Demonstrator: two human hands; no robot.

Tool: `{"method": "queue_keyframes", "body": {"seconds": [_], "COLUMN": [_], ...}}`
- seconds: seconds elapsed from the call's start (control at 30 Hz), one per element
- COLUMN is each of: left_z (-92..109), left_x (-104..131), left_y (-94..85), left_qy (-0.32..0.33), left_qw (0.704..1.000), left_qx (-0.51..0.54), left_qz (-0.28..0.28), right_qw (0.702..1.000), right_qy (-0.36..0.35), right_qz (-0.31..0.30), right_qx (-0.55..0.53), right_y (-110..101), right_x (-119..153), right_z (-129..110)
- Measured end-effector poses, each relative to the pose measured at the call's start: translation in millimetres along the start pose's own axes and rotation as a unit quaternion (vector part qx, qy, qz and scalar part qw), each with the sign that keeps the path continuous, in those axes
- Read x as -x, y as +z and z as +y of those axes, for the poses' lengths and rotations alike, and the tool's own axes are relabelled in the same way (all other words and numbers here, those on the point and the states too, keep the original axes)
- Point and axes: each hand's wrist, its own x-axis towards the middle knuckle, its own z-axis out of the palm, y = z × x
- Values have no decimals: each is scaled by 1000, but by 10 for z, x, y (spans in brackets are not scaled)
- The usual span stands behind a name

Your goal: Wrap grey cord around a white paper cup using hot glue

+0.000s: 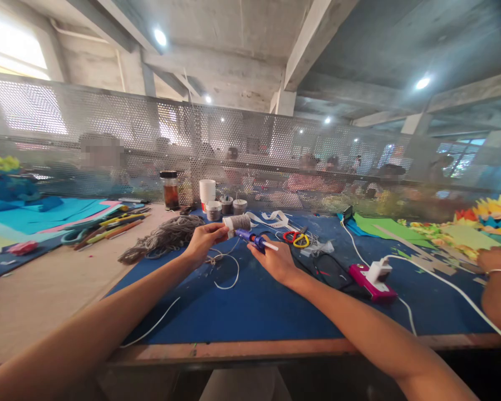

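My left hand (203, 243) grips a small white paper cup wrapped with grey yarn (239, 223) at its white end, holding it sideways above the blue mat (234, 312). In my right hand (278, 263) is a blue hot glue gun (254, 239). A white glue stick (270, 245) pokes out of its back, and its front end is close to the cup; whether they touch I cannot tell. A bundle of grey yarn (167, 236) lies left of my left hand. Below the cup, a loop of pale cord (237, 274) rests on the mat.
Scissors (296, 239) with red and yellow handles lie beyond my right hand. A pink power strip (372, 284) with a white charger (379, 272) and cables sits to the right. Cups (213, 210) and a jar (170, 192) stand behind. Another person's hand (499, 266) is at far right.
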Motion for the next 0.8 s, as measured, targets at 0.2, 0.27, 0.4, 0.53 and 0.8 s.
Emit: {"method": "queue_keyframes", "body": {"seconds": [0.2, 0.27, 0.4, 0.53, 0.8], "left_z": [-1, -7, -17, 1, 70], "left_x": [21, 24, 23, 48, 111], "left_y": [5, 8, 19, 38, 86], "left_qy": [-2, -6, -8, -8, -9], "left_qw": [1000, 1000, 1000, 999, 997], "left_qx": [-15, -19, -17, -35, -61], "left_qz": [-14, -17, -23, -32, -42], "right_qw": [1000, 1000, 1000, 1000, 999], "right_qy": [7, 7, 10, 9, 20], "right_qz": [0, 0, 3, 8, 42], "right_qx": [-17, -22, -21, -15, -23], "right_y": [-7, -12, -19, -16, 40], "right_x": [-5, -7, -13, -23, -27], "right_z": [3, 6, 13, 24, 58]}}
